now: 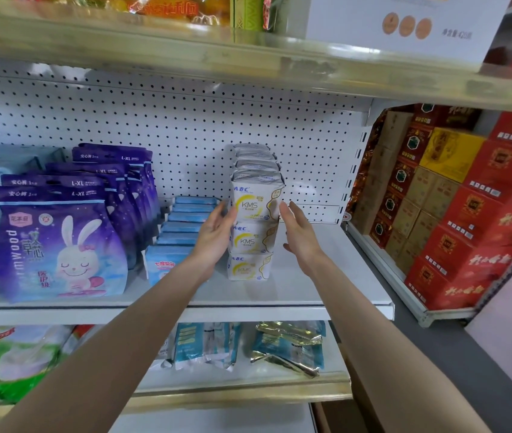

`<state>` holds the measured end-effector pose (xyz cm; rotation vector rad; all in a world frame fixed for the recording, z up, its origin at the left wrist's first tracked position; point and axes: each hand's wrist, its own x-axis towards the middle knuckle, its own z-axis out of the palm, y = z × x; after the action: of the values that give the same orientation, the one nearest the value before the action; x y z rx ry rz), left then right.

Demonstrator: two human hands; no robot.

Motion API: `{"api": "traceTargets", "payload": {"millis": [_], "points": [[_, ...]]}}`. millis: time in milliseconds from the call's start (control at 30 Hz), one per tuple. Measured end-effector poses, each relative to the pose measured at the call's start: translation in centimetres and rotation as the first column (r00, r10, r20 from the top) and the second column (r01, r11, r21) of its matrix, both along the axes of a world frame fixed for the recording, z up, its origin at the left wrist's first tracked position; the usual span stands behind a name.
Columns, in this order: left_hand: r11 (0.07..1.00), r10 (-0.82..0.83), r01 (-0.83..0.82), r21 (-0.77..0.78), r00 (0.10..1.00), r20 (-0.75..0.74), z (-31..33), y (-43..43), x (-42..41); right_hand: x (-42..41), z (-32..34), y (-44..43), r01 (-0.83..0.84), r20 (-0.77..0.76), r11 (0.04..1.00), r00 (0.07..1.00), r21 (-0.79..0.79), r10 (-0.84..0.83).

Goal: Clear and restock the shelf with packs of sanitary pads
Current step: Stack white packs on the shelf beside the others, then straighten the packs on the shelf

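Observation:
White and yellow ABC KMS pad packs stand in a stack three high on the white shelf, with more of them lined up behind the top one. My left hand lies flat against the stack's left side, fingers straight. On the stack's right, my right hand is held open a little apart from the packs. To the left sits a row of light blue pad packs. Purple rabbit-print packs fill the shelf's left part.
A pegboard back panel closes the shelf behind. An upper shelf edge hangs overhead. Teal and gold packs lie on the lower shelf. Red and yellow boxes are stacked to the right. The shelf right of the stack is bare.

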<state>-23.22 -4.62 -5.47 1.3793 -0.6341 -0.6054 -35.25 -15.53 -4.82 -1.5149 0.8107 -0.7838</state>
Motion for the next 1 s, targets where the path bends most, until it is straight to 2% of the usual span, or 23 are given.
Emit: {"api": "traceTargets", "payload": {"millis": [367, 533, 667, 900, 1000], "points": [[0.997, 0.039, -0.041, 0.066, 0.999, 0.035, -2.9, 4.4, -1.5, -3.0, -2.4, 4.8, 0.121, 0.06, 0.993, 0.991, -0.004, -0.12], [0.987, 0.151, -0.151, 0.063, 0.988, 0.011, -3.6, 7.5, -0.9, -2.5, -3.4, 7.5, 0.055, 0.099, 0.998, 0.993, 0.039, -0.058], [0.97, 0.22, -0.218, 0.106, 0.975, -0.011, -4.8, 10.0, -0.9, -1.4, -4.2, 8.9, -0.026, 0.067, 0.998, 0.998, 0.053, 0.023], [0.954, 0.265, -0.256, 0.158, 0.963, -0.043, -6.7, 13.4, 0.5, 2.1, -7.1, 11.5, -0.15, -0.023, 0.985, 0.988, 0.088, 0.152], [0.956, 0.255, -0.243, 0.166, 0.965, -0.054, -7.6, 14.0, 1.7, 3.2, -8.4, 12.7, -0.139, -0.047, 0.984, 0.988, 0.11, 0.145]]}}
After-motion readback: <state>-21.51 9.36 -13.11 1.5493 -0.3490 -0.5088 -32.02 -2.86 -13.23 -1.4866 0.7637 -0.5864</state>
